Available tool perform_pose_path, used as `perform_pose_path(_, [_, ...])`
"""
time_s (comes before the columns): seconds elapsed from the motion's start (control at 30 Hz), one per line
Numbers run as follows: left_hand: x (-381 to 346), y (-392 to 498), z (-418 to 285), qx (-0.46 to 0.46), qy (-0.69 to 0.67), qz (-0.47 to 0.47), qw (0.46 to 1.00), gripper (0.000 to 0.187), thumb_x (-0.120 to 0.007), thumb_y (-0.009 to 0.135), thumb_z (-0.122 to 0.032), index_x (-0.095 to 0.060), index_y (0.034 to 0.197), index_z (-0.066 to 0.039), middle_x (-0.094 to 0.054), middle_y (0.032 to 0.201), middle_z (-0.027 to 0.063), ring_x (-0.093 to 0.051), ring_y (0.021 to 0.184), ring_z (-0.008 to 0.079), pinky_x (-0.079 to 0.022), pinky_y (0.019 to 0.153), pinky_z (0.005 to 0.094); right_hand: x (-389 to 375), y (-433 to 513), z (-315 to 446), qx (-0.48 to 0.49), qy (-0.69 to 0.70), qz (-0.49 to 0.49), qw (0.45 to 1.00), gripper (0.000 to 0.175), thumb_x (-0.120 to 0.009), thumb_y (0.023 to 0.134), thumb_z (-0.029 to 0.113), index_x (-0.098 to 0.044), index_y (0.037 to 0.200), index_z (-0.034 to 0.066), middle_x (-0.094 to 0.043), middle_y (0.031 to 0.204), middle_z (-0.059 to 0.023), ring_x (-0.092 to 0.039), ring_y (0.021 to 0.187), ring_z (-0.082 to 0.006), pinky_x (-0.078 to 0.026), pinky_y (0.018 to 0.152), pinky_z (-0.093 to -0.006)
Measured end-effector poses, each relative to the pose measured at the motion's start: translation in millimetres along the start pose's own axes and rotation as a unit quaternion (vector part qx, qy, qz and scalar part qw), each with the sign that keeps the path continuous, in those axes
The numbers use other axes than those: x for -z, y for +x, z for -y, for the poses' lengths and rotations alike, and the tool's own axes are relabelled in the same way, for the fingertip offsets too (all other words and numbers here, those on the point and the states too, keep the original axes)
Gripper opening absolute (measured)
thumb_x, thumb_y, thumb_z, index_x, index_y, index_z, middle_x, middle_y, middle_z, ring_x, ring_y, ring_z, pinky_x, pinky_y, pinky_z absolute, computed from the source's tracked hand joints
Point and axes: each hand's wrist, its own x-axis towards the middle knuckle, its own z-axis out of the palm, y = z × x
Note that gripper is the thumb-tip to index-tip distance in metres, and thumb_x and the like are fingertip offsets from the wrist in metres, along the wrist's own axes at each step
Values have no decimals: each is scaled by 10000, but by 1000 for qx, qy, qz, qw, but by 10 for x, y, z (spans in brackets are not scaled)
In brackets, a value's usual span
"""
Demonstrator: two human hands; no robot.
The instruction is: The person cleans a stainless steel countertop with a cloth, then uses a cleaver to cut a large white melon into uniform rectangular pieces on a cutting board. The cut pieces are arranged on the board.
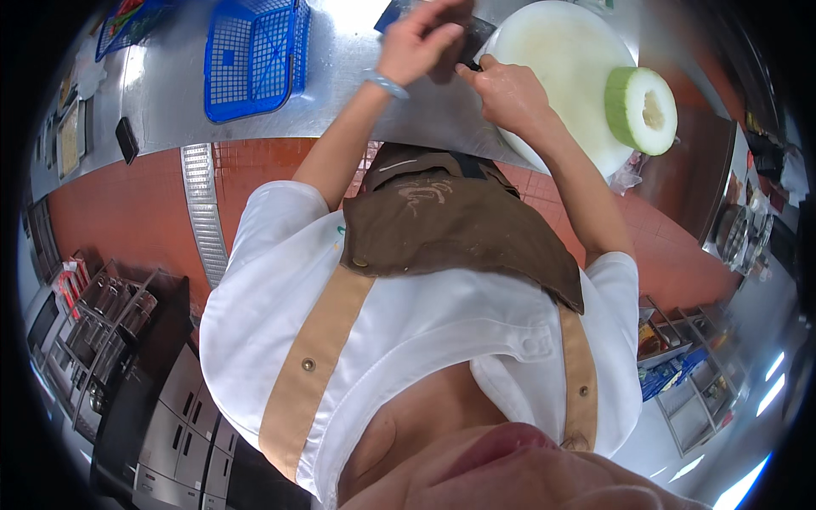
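My right hand (513,95) grips the black handle of a knife (479,37) with a broad dark blade, beside the left rim of a round white cutting board (567,76). Just left of the blade is my left hand (421,48), blurred, with thumb and fingers apart and nothing visible in it. A pale bracelet (387,83) circles that wrist. On the board's right edge sits a thick cut section of winter melon (641,111), green-skinned, with white flesh and a hollow core. A dark blue object (387,18) is partly hidden behind my left hand.
A blue plastic basket (248,64) stands on the stainless steel counter (338,76), to the left. Farther left lie a black phone-like object (127,140) and a tray (70,137). Clear plastic (628,175) hangs below the board. Behind me is a metal rack (108,325).
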Motion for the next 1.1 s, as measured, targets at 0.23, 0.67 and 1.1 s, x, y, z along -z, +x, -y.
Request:
perform_pose_path(0.23, [-118,175,174,-247,245,-17,937,335,-655,946,-120,-694,1278,-150,-700,1109,129,-660,1027,327,-517,915,428,289,-139,38,45,-17,-3,999,532,-712,710,34,-682,1235,111,-673,943,-160,-708,717,-318,-560,591,-422])
perform_pose_path(0.67, [-480,459,822,-68,338,-91,934,178,-594,957,-198,-650,1065,-69,-692,1019,191,-663,969,400,-532,841,500,310,-436,39,30,-7,22,999,509,-629,757,24,-710,1243,150,-650,891,-138,-670,663,-321,-512,561,-422])
perform_pose_path(1.1, [921,63,755,-73,403,-228,883,257,-700,926,-184,-699,1152,-60,-726,1133,156,-708,986,337,-554,866,409,-7,-1682,-364,-196,823,-197,496,178,-618,983,100,-614,1107,-28,-536,868,-39,-466,521,-53,-397,442,-214])
